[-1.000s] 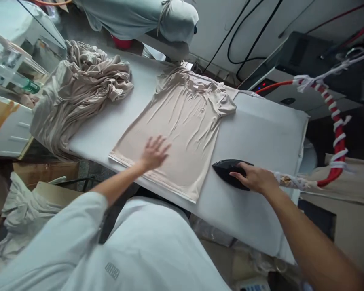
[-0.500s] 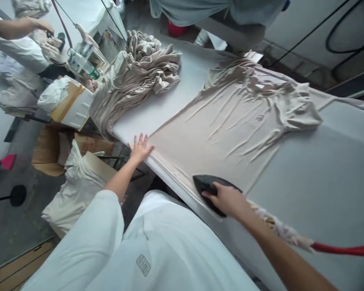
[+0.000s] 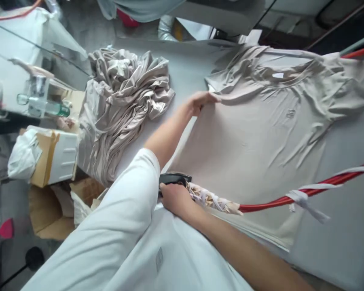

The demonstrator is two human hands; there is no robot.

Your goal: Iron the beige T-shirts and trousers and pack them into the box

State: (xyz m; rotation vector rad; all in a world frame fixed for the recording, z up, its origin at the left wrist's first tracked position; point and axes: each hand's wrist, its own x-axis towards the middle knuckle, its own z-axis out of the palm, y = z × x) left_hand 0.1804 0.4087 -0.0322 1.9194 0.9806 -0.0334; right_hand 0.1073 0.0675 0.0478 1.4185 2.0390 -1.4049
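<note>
A beige T-shirt (image 3: 242, 149) lies spread on the grey ironing table, its collar toward the far side and a small logo on its chest. My left hand (image 3: 204, 102) pinches the shirt's left edge below the sleeve and lifts the fabric a little. Close to my body, my right hand (image 3: 176, 198) is wrapped round the handle of a black iron (image 3: 175, 178), near the shirt's lower left corner. My left sleeve hides part of the iron. From its back runs a cloth-wrapped red hose (image 3: 267, 206) across the shirt to the right.
A heap of crumpled beige garments (image 3: 127, 105) lies at the table's left end. Beyond it are a plastic bottle (image 3: 44, 106), a white box (image 3: 62, 155) and an open cardboard box (image 3: 48, 214). A silver duct (image 3: 166, 29) shows behind the table (image 3: 188, 60).
My left hand has gone from the hem corner up the side and taken hold of the fabric. The iron has moved left along the hem. The view has shifted.
</note>
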